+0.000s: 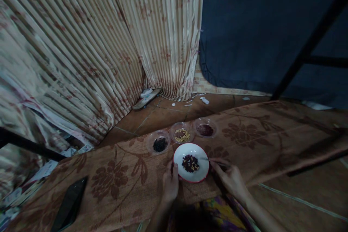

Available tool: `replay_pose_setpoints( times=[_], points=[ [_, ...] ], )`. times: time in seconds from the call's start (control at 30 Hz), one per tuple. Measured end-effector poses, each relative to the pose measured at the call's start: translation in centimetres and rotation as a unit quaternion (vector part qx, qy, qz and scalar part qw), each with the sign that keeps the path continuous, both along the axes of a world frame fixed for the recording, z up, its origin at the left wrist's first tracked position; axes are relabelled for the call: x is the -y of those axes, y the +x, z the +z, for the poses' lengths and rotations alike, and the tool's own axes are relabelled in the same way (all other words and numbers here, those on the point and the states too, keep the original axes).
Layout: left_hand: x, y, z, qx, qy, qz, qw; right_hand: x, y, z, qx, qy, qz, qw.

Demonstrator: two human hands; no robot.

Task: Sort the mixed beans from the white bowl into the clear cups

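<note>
A white bowl [179, 154] with a red rim sits on the cloth in front of me, holding a small heap of mixed dark and yellow beans [190, 163]. My left hand [171, 181] is closed on the bowl's left rim, thumb on the edge. At the right rim, my right hand [228, 177] pinches a thin metal tool [203, 158] whose tip reaches over the bowl; its exact kind is too small to tell. Behind stand three transparent bowls: one with black beans [160, 145], one with yellow beans [182, 135], one with dark red beans [204, 130].
A brown flowered cloth [122, 195] covers the long narrow surface. A black phone [70, 203] lies at its left. Beyond are a tiled floor with a slipper [146, 98] and scraps, striped curtains [163, 43], and a dark ladder-like frame [301, 54] at the right.
</note>
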State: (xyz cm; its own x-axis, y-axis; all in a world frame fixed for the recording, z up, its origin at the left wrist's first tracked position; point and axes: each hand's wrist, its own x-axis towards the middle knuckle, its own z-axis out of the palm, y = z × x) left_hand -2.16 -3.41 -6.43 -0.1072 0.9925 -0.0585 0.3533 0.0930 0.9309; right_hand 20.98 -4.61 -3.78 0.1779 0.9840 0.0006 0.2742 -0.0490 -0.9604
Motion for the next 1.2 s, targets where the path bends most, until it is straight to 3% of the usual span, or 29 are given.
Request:
replay_pose_setpoints(
  times=[0.17, 0.37, 0.63, 0.87, 1.03, 1.2],
  points=[
    [-0.1, -0.1, -0.3, 0.003, 0.009, 0.000, 1.000, -0.7, 0.3, -0.1, -0.024, 0.004, -0.058, 0.998],
    [0.1, 0.0, -0.8, 0.002, -0.005, 0.036, 0.999, -0.9, 0.8, -0.9, -0.006, 0.031, -0.066, 0.997],
    [0.0, 0.0, -0.1, -0.019, 0.018, 0.021, 0.999, 0.7, 1.4, -1.4, 0.126, 0.116, 0.122, 0.978],
    [0.4, 0.4, 1.2, -0.003, 0.000, 0.018, 1.000, 0.9, 1.7, -1.8, 0.138, 0.182, 0.111, 0.967],
    [0.5, 0.5, 1.4, 0.000, -0.036, 0.009, 0.999, 0.9, 2.1, -1.5, 0.148, 0.171, 0.084, 0.970],
    [0.5, 0.5, 1.6, 0.004, -0.037, 0.008, 0.999, 0.3, 2.2, -0.9, 0.152, 0.116, 0.070, 0.979]
  ],
)
